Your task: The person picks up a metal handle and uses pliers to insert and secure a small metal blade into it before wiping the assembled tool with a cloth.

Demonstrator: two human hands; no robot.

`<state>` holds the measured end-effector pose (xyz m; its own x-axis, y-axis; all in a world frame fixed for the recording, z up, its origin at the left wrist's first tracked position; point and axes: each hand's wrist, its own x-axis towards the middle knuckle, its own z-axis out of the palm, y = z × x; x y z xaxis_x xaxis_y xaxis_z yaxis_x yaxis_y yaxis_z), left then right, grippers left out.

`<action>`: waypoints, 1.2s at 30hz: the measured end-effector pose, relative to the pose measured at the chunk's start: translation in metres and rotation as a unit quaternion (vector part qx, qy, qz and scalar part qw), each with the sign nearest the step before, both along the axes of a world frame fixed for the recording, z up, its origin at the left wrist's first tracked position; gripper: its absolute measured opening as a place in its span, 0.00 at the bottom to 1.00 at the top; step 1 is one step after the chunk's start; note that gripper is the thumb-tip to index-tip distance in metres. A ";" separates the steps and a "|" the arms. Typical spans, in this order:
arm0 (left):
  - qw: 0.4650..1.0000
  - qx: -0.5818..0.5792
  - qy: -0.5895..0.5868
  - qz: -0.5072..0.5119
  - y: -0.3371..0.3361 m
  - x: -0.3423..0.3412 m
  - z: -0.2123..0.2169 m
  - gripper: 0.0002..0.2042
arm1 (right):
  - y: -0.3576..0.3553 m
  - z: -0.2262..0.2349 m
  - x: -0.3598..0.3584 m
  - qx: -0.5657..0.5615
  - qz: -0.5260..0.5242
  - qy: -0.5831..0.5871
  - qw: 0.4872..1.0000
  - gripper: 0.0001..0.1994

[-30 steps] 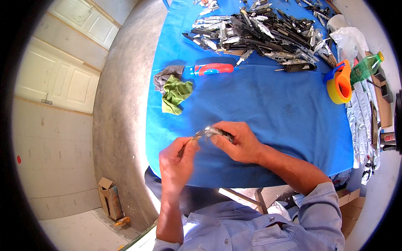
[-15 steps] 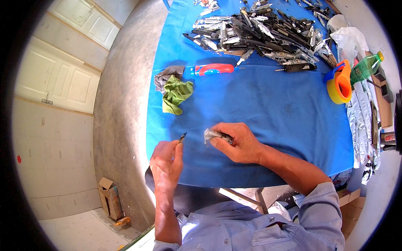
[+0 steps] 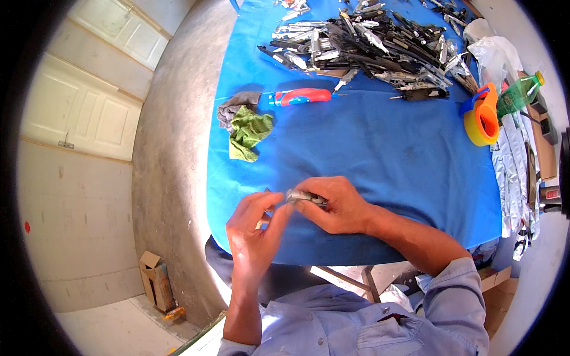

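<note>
My right hand [image 3: 339, 204] is closed around a small slim silver-and-black part [image 3: 307, 197], whose silver end points left toward my other hand. My left hand [image 3: 254, 221] is bent, with thumb and index finger brought up to that silver end. A dark tip of a small pointed tool [image 3: 267, 190] shows above the left fingers; the rest of it is hidden in the hand. Both hands are just above the near part of a blue cloth [image 3: 380, 160] covering the table.
A big pile of black and silver slim parts [image 3: 380, 47] lies at the far side. Nearer are a red-and-blue electric screwdriver [image 3: 301, 97], a green rag [image 3: 249, 132] and a grey rag [image 3: 228, 110]. Rolls of coloured tape [image 3: 481, 121] and a green bottle [image 3: 518, 96] stand at right.
My left hand has moved right, from apart to meeting the silver end of the part. A loose whitish wrap seen on that end earlier no longer shows. My right hand has hardly moved.
</note>
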<state>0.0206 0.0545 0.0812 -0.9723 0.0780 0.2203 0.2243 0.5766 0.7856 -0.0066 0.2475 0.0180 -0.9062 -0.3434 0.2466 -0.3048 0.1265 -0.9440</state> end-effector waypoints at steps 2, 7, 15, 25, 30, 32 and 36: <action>1.000 0.005 0.002 -0.004 0.003 -0.003 0.001 0.10 | 0.000 0.000 0.001 -0.001 0.007 0.003 1.000 0.09; 0.999 -0.029 0.030 -0.033 -0.003 -0.008 -0.005 0.07 | -0.001 -0.002 0.000 0.003 0.004 0.028 1.000 0.09; 0.994 -0.076 0.051 -0.057 -0.004 -0.008 -0.010 0.02 | -0.002 -0.003 0.001 0.009 0.009 0.042 0.999 0.08; 0.996 0.008 -0.036 -0.082 -0.010 -0.004 -0.016 0.06 | 0.005 0.001 -0.002 -0.002 0.068 0.027 0.997 0.08; 0.990 0.078 -0.102 -0.063 -0.010 -0.001 -0.014 0.07 | 0.006 0.000 -0.002 0.001 0.080 0.013 0.997 0.09; 0.983 0.120 -0.134 -0.045 -0.009 -0.001 -0.013 0.07 | 0.005 0.001 -0.002 0.011 0.075 0.007 0.997 0.09; 0.972 0.173 -0.161 -0.010 -0.010 0.001 -0.013 0.07 | 0.003 0.000 -0.002 0.015 0.052 0.008 0.999 0.10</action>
<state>0.0218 0.0447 0.0678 -0.9942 0.0732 -0.0782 -0.0563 0.2641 0.9628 -0.0082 0.2510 0.0185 -0.8616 -0.4423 0.2489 -0.3323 0.1211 -0.9354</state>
